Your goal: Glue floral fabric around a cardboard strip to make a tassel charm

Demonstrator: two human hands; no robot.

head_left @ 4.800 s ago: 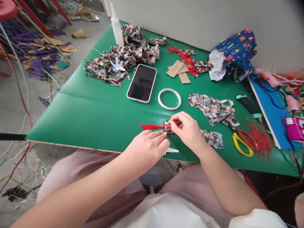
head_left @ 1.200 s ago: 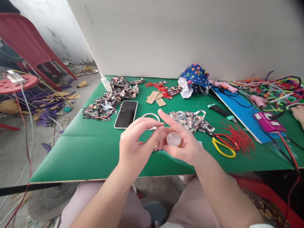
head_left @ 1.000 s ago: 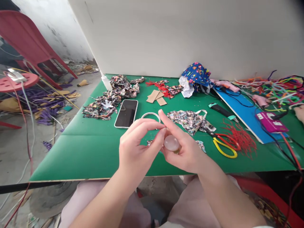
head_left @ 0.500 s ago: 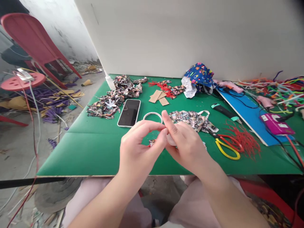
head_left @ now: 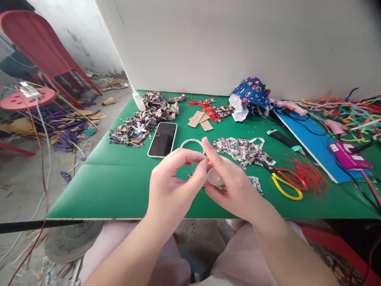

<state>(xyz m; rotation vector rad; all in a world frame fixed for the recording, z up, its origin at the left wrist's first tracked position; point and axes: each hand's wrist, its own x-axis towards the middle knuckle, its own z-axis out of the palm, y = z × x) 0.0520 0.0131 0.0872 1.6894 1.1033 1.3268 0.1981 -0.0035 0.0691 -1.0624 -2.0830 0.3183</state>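
Observation:
Over the front of the green table, my left hand (head_left: 174,180) and my right hand (head_left: 230,178) meet at the fingertips. A small round whitish, translucent piece (head_left: 214,177) sits in the curl of my right fingers, its thumb pointing up and away. My left thumb and forefinger press together beside it; whatever lies between them is too small or hidden to name. Behind the hands lies a white ring (head_left: 193,142), partly covered by my fingers. Patterned cloth scraps (head_left: 256,183) show below and behind my right hand.
A phone (head_left: 162,140) lies left of the ring, near bunched patterned fabric (head_left: 131,131) and a white bottle (head_left: 138,101). Brown card pieces (head_left: 200,120) lie behind. To the right are scissors (head_left: 287,186), red cords (head_left: 312,174), a utility knife (head_left: 284,140) and a blue board (head_left: 315,147).
My hands stay together in nearly the same place. My right hand has turned slightly, so more of the round whitish piece shows. The view has shifted a little.

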